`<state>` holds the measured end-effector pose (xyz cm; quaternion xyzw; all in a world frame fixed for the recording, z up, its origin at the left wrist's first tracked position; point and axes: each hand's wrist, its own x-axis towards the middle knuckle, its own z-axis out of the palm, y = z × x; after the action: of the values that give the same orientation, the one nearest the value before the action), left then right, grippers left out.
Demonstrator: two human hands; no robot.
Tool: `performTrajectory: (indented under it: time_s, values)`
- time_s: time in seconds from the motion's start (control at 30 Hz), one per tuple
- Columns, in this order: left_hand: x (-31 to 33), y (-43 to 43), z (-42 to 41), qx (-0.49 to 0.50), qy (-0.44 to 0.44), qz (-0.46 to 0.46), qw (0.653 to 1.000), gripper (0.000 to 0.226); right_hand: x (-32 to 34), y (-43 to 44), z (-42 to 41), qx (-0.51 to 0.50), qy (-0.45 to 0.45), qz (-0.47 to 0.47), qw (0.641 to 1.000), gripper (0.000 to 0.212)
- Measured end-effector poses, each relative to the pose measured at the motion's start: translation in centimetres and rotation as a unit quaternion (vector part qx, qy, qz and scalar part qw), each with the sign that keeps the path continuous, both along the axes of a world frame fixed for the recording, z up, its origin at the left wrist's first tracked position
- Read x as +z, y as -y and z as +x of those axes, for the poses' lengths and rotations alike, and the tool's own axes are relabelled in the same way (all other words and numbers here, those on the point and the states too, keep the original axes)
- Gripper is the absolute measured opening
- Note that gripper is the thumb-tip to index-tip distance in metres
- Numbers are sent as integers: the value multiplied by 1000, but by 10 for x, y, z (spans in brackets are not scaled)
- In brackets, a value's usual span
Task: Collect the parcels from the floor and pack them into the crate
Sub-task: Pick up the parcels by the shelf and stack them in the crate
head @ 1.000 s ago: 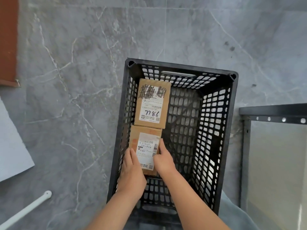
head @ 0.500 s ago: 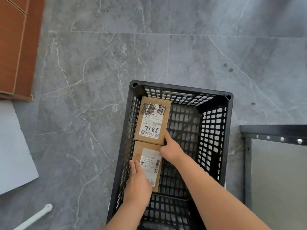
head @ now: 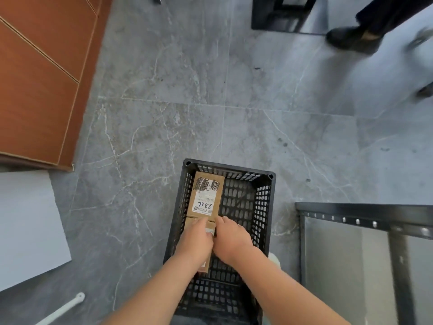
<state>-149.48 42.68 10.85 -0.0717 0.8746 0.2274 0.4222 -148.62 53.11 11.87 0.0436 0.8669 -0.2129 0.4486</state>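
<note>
A black plastic crate (head: pixel 273 207) stands on the grey floor at the lower middle. Two brown cardboard parcels lie inside along its left wall. The far parcel (head: pixel 206 195) shows a white label with handwritten digits. The near parcel (head: pixel 190 223) is mostly covered by my hands. My left hand (head: pixel 199 240) lies on top of it, fingers curled at its far edge. My right hand (head: pixel 230 238) grips its right far corner. The right half of the crate holds nothing.
A brown wooden cabinet (head: pixel 35 78) fills the upper left, with a white board (head: pixel 28 226) below it and a white rod (head: pixel 63 310) on the floor. A metal shelf frame (head: pixel 363 214) stands right of the crate. Another person's dark shoe (head: pixel 351 38) and a black stand base (head: pixel 288 17) are at the top.
My left hand slid forward over the near parcel. My right hand pulled back from the seam between the parcels to the near parcel's corner. The view tilted up, showing more floor.
</note>
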Motion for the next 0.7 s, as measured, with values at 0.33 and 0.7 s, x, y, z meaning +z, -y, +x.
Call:
performTrajectory:
  time_s: [0.33,0.7]
  values:
    - [284,-32,-93,-84,-117,104,984,37,308,-65,-47,-262,-160,33,951,39]
    - [586,-58,26,-346,-199,271,876,26,612,-57,139,-397,-274,113,868,44]
